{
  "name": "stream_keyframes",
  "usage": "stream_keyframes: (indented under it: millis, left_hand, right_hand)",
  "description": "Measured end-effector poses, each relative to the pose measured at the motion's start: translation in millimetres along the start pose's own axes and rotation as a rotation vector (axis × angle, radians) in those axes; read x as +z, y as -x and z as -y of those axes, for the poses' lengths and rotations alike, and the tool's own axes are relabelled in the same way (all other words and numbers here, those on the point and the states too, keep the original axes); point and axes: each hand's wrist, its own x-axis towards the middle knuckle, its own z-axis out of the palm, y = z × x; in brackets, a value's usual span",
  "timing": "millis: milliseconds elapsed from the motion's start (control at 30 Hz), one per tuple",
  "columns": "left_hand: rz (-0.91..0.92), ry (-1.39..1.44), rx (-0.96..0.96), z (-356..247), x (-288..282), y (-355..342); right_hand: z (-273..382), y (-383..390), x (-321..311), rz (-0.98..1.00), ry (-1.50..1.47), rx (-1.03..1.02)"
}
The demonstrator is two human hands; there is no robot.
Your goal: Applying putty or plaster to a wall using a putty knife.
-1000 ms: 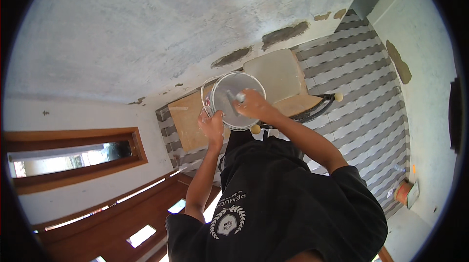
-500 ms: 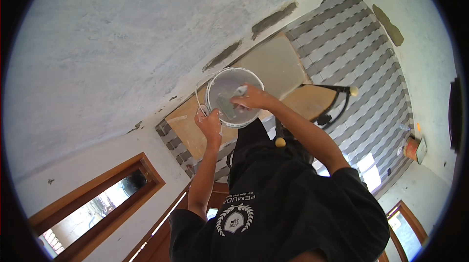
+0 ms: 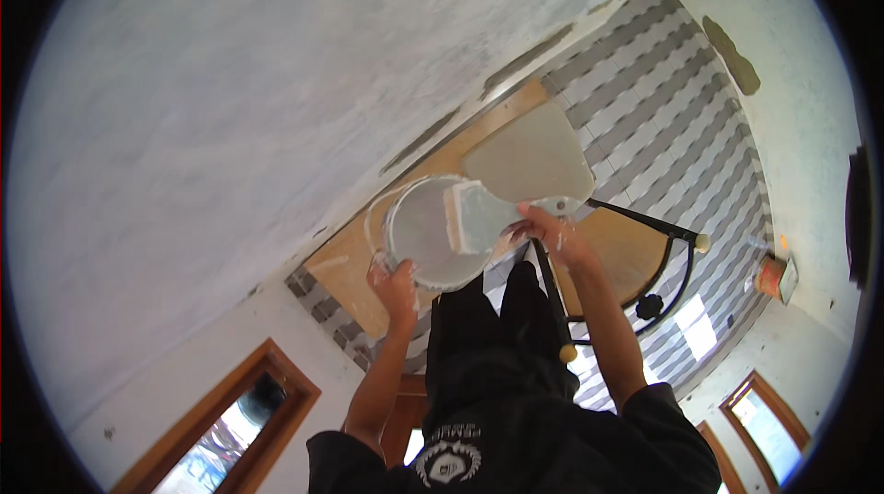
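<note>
My left hand (image 3: pixel 395 292) grips the near-left rim of a round white bucket (image 3: pixel 416 229), thumb over the edge. Pale smears coat the bucket's rim. Its wire handle hangs against the left side. Closed around the handle of a wide, flat paintbrush (image 3: pixel 490 220) is my right hand (image 3: pixel 560 238), at the bucket's right. The brush lies across the bucket's opening, its pale, wet-looking bristles pointing left and a hole showing at the handle's end. White spots mark both hands. How much paint the bucket holds I cannot make out.
A pale wall (image 3: pixel 276 80) with grey patches rises at the left. Below me are a wooden board (image 3: pixel 350 284), a grey padded seat (image 3: pixel 534 158), and a black metal frame with a wooden panel (image 3: pixel 622 255). A red-orange can (image 3: pixel 772 277) stands far right on the tiled floor (image 3: pixel 663 116).
The paintbrush has come up from inside the bucket to above its opening, moved right by my right hand. The bucket appears lower in the view, still in my left hand.
</note>
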Motion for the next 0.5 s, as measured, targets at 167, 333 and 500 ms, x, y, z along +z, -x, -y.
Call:
stream_keyframes:
  millis: [167,333,500]
  left_hand:
    - [-0.088,-0.002,-0.105,69.2,21.9,-32.6]
    - [0.130,-0.110,-0.068,130.7,17.3,-41.6]
    - [-0.076,-0.310,0.025,114.6,-4.1,-21.6]
  right_hand:
    - [-48.1,-67.4,-44.7,-0.091,-0.236,-0.162]
    - [-94.8,-154.9,-100.8,-0.291,-0.547,-0.336]
    - [-70.8,-206.9,-100.1,-0.241,-0.535,-0.458]
